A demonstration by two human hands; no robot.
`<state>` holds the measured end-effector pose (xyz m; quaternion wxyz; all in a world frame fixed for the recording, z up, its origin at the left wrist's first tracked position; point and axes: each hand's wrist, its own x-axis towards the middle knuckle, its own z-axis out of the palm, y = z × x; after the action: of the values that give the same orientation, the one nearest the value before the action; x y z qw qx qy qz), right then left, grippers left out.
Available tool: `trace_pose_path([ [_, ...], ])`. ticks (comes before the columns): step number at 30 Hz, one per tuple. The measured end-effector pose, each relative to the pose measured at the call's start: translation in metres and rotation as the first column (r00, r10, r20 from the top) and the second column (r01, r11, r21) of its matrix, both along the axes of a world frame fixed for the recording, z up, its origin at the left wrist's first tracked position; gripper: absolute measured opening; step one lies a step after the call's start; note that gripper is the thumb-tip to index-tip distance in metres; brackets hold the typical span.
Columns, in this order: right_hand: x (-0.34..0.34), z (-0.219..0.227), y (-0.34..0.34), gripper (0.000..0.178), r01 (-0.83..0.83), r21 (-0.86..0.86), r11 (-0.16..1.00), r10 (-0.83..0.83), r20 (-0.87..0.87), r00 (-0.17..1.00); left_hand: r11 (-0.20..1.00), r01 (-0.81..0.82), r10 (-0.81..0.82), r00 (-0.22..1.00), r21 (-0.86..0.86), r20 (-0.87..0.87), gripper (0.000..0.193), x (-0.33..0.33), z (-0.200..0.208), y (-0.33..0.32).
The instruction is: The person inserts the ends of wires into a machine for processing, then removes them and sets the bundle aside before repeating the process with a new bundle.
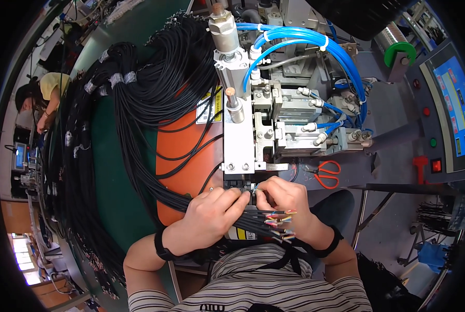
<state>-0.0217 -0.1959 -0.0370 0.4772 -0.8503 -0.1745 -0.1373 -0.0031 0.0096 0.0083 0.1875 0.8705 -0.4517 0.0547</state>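
Observation:
My left hand [216, 216] is closed around black cable at the front of a machine, its fingertips at a small black fixture [236, 184]. My right hand [285, 200] pinches thin wire ends [254, 190] just right of that fixture. The fingers hide most of what lies between them. A bundle of black cables [183, 202] runs in from the left and passes beneath my hands. Its stripped tips [280, 222] show several coloured wires in front of my right wrist. Above the fixture stands the machine's metal press column [237, 140].
Red-handled pliers [327, 174] lie right of the fixture. Blue air hoses [341, 52] arch over metal cylinders. A control panel with a screen [453, 99] stands far right. Thick cable bundles [165, 78] cover the orange plate [183, 148] and green table [110, 171]. Another person [48, 88] works far left.

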Motion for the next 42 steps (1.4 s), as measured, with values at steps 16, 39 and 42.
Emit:
trace_pose_path([
  [16, 0.0, -0.004, 0.002, 0.008, 0.07, 0.012, 0.998, -0.07, 0.009, 0.998, 0.97, 0.098, -0.122, 0.988, 0.223, 0.095, 0.047, 0.003, 0.007, -0.006],
  [39, 0.004, -0.019, -0.004, 0.01, 0.033, 0.3, 0.954, 0.08, -0.356, 0.931, 0.998, -0.025, 0.03, 0.996, 0.061, -0.086, 0.046, 0.006, 0.006, 0.004],
  [42, 0.001, -0.015, -0.007, 0.009, 0.054, 0.312, 0.949, 0.063, -0.353, 0.934, 0.993, -0.115, 0.113, 0.992, 0.038, 0.057, 0.05, 0.005, 0.003, 0.02],
])
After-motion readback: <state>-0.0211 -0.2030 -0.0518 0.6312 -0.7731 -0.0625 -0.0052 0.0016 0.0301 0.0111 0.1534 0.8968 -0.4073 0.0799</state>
